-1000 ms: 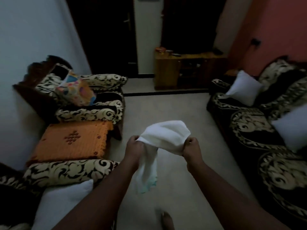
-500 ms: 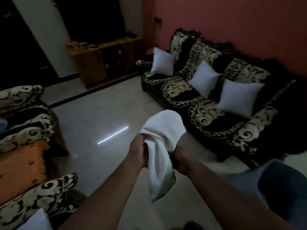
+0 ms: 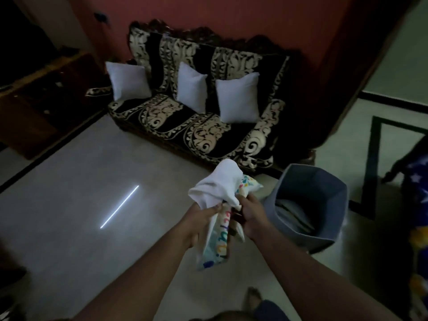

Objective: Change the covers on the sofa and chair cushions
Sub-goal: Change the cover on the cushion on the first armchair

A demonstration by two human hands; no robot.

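A bunched cushion cover (image 3: 218, 188), white with a colourful printed side hanging down, is held in front of me above the floor. My left hand (image 3: 200, 222) grips its lower left part and my right hand (image 3: 252, 216) grips its right part. Beyond it stands a black and cream patterned sofa (image 3: 185, 121) against the red wall. Three bare white cushions lean on its backrest: one at the left (image 3: 127, 81), one in the middle (image 3: 191, 86) and one at the right (image 3: 238, 98).
A grey fabric basket (image 3: 310, 202) with folded cloth inside stands on the floor just right of my hands. A wooden cabinet (image 3: 41, 93) runs along the left wall. A blue starred cloth (image 3: 416, 181) shows at the right edge. My foot (image 3: 253, 300) is below.
My view has swung right, from the armchairs to the sofa and the basket. The cover is bunched tighter between my hands and its printed side now shows.
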